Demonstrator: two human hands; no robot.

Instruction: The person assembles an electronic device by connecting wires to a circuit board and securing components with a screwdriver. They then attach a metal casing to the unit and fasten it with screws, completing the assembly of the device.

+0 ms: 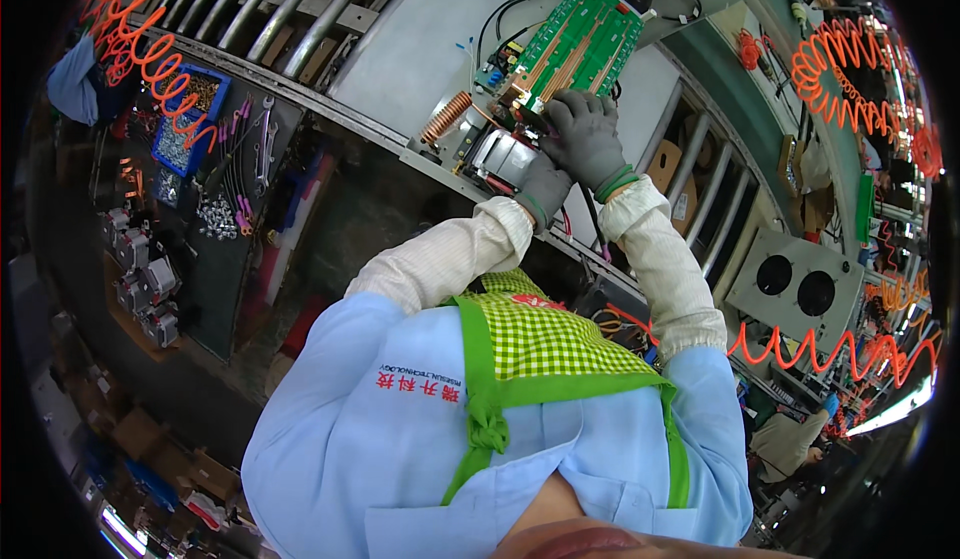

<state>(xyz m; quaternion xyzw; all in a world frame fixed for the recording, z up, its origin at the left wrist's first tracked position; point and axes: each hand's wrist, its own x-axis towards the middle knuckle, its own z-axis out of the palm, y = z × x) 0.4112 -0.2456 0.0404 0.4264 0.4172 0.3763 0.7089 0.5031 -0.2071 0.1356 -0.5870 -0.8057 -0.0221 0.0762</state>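
My right hand (588, 141), in a grey glove, bends its fingers down at the near end of a green circuit board (585, 39) with copper-coloured strips. What its fingertips hold, if anything, is hidden beneath them. Close against it, my left hand (543, 185), also gloved in grey, lies beside a silver metal part (502, 157); its fingers are mostly covered. A copper coil (446, 117) stands left of this part. Dark cables (505, 9) loop along the board's left side. The whole assembly rests on a light grey metal plate (395, 69).
Metal rollers (300, 19) flank the plate. To the left, a dark bench holds blue bins (190, 119), wrenches (264, 144) and silver motor-like parts (145, 279). Orange coiled hoses (150, 54) hang at both sides. A grey panel with two round openings (795, 284) is at right.
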